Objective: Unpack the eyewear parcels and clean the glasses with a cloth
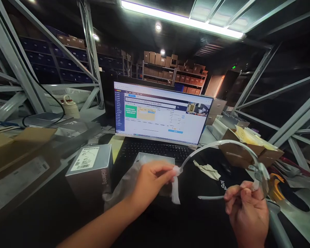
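Note:
My left hand (151,181) pinches one end of a strip of clear packing tape (217,144), where a white crumpled tab hangs down. The tape arcs up and over to my right hand (246,210), which is closed around a tape dispenser (260,174) at the lower right. Both hands hover above a dark desk mat (196,213) in front of a black keyboard (155,150). Under my left hand lies a small grey box in a clear plastic bag (124,186).
A lit monitor (161,113) stands behind the keyboard. A silver carton (91,172) with a barcode label sits at the left, brown cardboard boxes (12,155) beyond it. An open cardboard box (248,148) is at the right. Metal shelving frames surround the desk.

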`<state>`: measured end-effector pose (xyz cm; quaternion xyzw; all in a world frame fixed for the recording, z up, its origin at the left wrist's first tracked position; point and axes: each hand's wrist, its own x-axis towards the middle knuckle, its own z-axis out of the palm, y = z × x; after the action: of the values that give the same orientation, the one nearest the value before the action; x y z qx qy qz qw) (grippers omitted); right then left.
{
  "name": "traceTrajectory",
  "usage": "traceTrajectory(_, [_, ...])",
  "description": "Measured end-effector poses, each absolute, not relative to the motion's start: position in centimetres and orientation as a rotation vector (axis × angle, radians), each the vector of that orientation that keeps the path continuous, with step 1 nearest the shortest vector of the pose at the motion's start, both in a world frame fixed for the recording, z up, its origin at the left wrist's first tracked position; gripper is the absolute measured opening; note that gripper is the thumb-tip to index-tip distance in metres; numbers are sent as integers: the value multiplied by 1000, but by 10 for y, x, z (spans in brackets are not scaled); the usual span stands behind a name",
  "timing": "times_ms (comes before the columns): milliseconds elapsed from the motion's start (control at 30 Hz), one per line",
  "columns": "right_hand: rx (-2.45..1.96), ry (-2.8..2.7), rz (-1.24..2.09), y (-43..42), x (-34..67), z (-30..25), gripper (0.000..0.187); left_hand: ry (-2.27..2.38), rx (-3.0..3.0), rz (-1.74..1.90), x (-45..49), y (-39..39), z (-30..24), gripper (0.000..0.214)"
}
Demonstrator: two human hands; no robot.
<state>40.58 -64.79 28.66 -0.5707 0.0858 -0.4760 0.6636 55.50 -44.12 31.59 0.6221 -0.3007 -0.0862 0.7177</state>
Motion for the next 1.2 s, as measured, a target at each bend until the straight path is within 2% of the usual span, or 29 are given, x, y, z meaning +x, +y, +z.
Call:
traceTrajectory(133, [-1433,184,-942,-646,409,279,27,-607,1384,-122,560,-437,317,17])
traceTrajectory(367, [-1722,213,-337,-657,411,269,38,-434,1247,-279,567,-435,323,29])
traceTrajectory(567, [-1653,264,-407,-666,414,269,42,-620,1415,-439,569,-436,321,38])
traceTrajectory(700, [-1721,300,-499,-666,415,271,40,-766,1423,-507,569,-435,318,27])
traceTrajectory(867, [-2107,138,-766,-662,416,279,19,-781,1133,-484,553,-438,316,25])
traceTrajectory(933, [-2141,43,-724,-660,417,281,15,-762,952,-547,547,-440,318,27])
traceTrajectory(1067, [-1742,110,-472,-654,419,276,21,-802,1001,-503,546,-441,322,23])
traceTrajectory(1200, [-1200,261,-492,-652,427,268,32,-898,1240,-375,553,-441,319,19])
